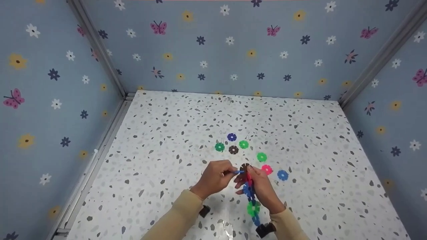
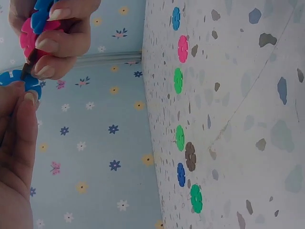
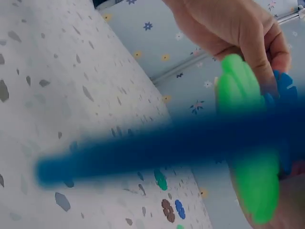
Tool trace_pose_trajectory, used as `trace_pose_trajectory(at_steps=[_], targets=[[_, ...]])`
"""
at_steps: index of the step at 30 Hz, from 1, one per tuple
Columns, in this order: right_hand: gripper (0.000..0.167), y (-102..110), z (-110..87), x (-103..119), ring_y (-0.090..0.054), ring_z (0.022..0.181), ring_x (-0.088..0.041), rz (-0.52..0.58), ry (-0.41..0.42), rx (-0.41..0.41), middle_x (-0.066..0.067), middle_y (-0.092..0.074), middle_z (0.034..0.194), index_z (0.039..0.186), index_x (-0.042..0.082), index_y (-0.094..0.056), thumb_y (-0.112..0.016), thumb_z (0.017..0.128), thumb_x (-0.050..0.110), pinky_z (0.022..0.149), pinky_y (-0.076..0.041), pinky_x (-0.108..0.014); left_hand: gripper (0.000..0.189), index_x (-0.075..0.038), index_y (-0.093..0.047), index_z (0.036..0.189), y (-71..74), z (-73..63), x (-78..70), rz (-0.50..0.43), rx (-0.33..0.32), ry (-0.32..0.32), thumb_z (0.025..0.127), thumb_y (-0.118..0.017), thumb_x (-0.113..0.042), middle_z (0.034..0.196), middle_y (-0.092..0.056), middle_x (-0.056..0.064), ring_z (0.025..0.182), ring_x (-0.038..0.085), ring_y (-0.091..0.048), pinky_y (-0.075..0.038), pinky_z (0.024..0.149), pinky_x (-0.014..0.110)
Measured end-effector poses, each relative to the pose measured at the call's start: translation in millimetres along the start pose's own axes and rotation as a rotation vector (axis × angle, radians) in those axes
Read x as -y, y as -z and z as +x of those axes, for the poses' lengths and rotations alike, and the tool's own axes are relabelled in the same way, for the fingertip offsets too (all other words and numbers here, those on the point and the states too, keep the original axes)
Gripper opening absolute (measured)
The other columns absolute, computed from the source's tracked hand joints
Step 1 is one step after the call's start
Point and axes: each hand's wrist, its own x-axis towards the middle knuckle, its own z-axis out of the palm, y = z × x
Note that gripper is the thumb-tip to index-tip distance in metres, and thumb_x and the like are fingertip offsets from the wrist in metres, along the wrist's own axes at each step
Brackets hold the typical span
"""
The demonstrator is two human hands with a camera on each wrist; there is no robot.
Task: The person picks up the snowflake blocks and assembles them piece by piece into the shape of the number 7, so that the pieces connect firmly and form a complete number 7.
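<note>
My left hand (image 1: 215,176) pinches a blue notched plastic disc (image 2: 12,76) between thumb and fingertips. Its edge meets the brown disc (image 1: 245,165) at the far end of a chain of interlocked discs. Gripped in my right hand (image 1: 263,190), that chain runs back toward the right wrist, with a pink disc (image 2: 28,36) behind the brown one, then blue ones and a green disc (image 1: 253,209). A blurred blue disc at its near end crosses the right wrist view. Both hands are held above the speckled table (image 1: 160,146), and the right fingers partly cover the chain.
Loose discs lie beyond and right of the hands: dark blue (image 1: 232,137), dark green (image 1: 219,147), brown (image 1: 233,150), two light green (image 1: 262,157), pink (image 1: 267,169) and blue (image 1: 283,175). Flower-patterned walls (image 1: 213,50) enclose the table's back and sides.
</note>
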Motion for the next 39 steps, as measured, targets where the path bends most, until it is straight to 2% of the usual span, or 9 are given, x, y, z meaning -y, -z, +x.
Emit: trace_pose_trajectory(at_steps=[7,10,17,22,26,29,33,36,39], targets=[[0.047,0.1,0.1,-2.3,-0.068,0.077,-0.025,-0.019,-0.026,0.012,-0.019,-0.068,0.094,0.109,-0.004,-0.063,-0.041,0.107,0.037,0.071,-0.058,-0.046,0.015,-0.005,-0.069,0.08,0.6,0.6,0.7,0.018,0.026,-0.012,0.085,-0.069,0.009,0.069,-0.061,0.001,0.059,0.006,-0.05,-0.044,0.056,0.013],[0.048,1.4,-1.5,-6.0,-0.068,0.078,-0.025,-0.048,-0.025,0.009,-0.019,-0.069,0.096,0.11,-0.004,-0.064,-0.039,0.108,0.037,0.071,-0.059,-0.045,0.013,-0.005,-0.07,0.08,1.4,-1.4,0.7,0.006,0.042,0.012,0.085,-0.072,0.007,0.072,-0.064,0.001,0.061,0.005,-0.053,-0.045,0.058,0.013],[0.055,1.6,0.8,-7.5,-0.069,0.083,-0.028,-0.17,-0.008,-0.004,-0.02,-0.069,0.101,0.115,-0.006,-0.063,-0.041,0.107,0.043,0.069,-0.058,-0.037,0.011,-0.007,-0.075,0.089,1.9,-8.3,5.2,-0.063,0.015,0.147,0.088,-0.071,0.003,0.082,-0.069,-0.002,0.07,0.006,-0.06,-0.053,0.062,0.02],[0.053,0.9,5.9,-8.7,-0.067,0.087,-0.027,-0.212,0.003,-0.058,-0.017,-0.069,0.103,0.116,-0.008,-0.062,-0.043,0.106,0.041,0.066,-0.053,-0.03,0.02,-0.009,-0.071,0.101,0.9,-6.7,20.4,-0.036,0.091,0.243,0.087,-0.067,0.005,0.095,-0.067,0.0,0.079,0.009,-0.061,-0.055,0.066,0.026],[0.05,2.3,7.5,-10.7,-0.066,0.089,-0.025,-0.225,0.012,-0.11,-0.015,-0.07,0.102,0.114,-0.006,-0.063,-0.043,0.107,0.039,0.07,-0.053,-0.032,0.029,-0.009,-0.066,0.114,0.2,-6.3,46.1,-0.08,0.13,0.435,0.088,-0.063,0.004,0.109,-0.063,0.003,0.083,0.013,-0.061,-0.054,0.072,0.032],[0.048,4.6,6.7,-12.0,-0.066,0.088,-0.025,-0.226,0.013,-0.138,-0.014,-0.07,0.101,0.113,-0.004,-0.065,-0.044,0.106,0.039,0.07,-0.053,-0.033,0.024,-0.006,-0.065,0.115,-0.3,-4.4,70.2,-0.068,0.083,0.626,0.092,-0.061,-0.001,0.111,-0.061,0.006,0.086,0.019,-0.06,-0.052,0.076,0.035],[0.046,6.3,4.8,-14.2,-0.066,0.087,-0.025,-0.218,0.009,-0.158,-0.014,-0.07,0.1,0.113,-0.003,-0.065,-0.045,0.106,0.037,0.069,-0.053,-0.032,0.028,-0.004,-0.061,0.122,-1.2,-0.5,98.7,0.019,0.047,0.829,0.094,-0.059,-0.004,0.119,-0.056,0.009,0.108,0.025,-0.056,-0.047,0.093,0.039],[0.045,6.6,4.2,-16.0,-0.066,0.087,-0.025,-0.203,0.005,-0.155,-0.014,-0.07,0.099,0.114,-0.003,-0.064,-0.045,0.106,0.037,0.069,-0.052,-0.031,0.036,-0.006,-0.057,0.131,-3.8,2.5,114.4,0.091,0.07,0.925,0.095,-0.059,-0.006,0.129,-0.051,0.01,0.123,0.026,-0.049,-0.041,0.104,0.04],[0.045,6.3,3.5,-16.8,-0.066,0.087,-0.025,-0.178,0.004,-0.149,-0.014,-0.069,0.099,0.115,-0.005,-0.064,-0.046,0.106,0.036,0.07,-0.053,-0.031,0.041,-0.01,-0.054,0.137,-8.9,5.1,127.0,0.17,0.102,0.98,0.096,-0.059,-0.01,0.136,-0.048,0.01,0.128,0.027,-0.047,-0.037,0.108,0.041]])
